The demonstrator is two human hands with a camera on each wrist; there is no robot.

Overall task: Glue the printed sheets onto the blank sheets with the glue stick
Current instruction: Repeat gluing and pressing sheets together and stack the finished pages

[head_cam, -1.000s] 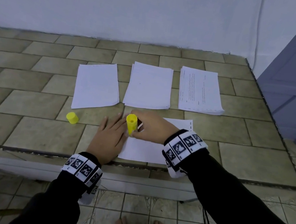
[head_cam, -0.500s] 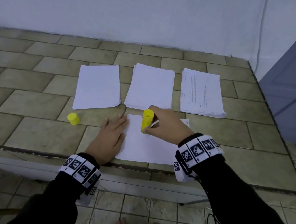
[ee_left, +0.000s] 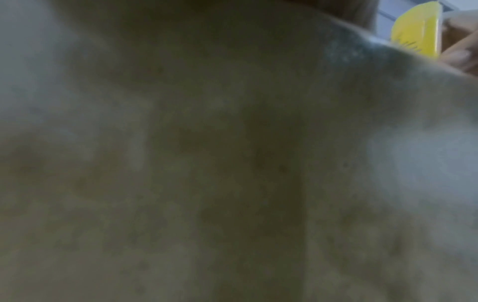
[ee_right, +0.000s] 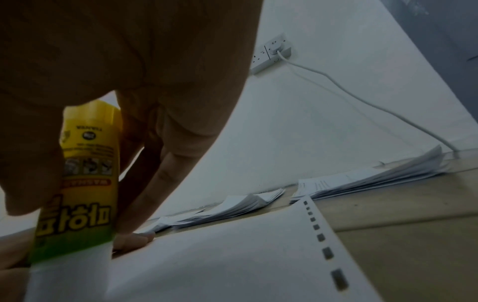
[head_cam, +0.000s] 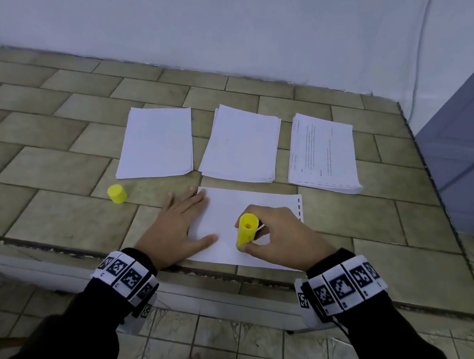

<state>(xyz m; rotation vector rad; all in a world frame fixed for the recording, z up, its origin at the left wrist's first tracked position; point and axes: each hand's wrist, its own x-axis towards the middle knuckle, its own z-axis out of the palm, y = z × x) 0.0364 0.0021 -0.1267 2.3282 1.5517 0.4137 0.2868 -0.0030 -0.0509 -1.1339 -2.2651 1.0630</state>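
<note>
A white sheet (head_cam: 224,217) (ee_right: 232,255) with dark marks along its right edge lies near the table's front edge. My right hand (head_cam: 275,240) grips the yellow glue stick (head_cam: 246,231) (ee_right: 85,173) upside down, its tip pressed on the sheet. My left hand (head_cam: 182,226) lies flat with straight fingers on the sheet's left edge. The glue stick (ee_left: 419,32) shows at the top right of the blurred left wrist view. The yellow cap (head_cam: 117,193) stands on the tiles to the left.
Behind the sheet lie three paper stacks: two blank stacks (head_cam: 158,141) (head_cam: 242,144) and a printed stack (head_cam: 324,154) (ee_right: 375,179) at the right. The tiled table (head_cam: 41,205) ends at a white wall. A socket with a cable (ee_right: 274,51) hangs on the wall.
My right hand has drawn the glue stick across the sheet, first toward the top middle, then back down toward me. My left hand stays pressed on the sheet's left edge.
</note>
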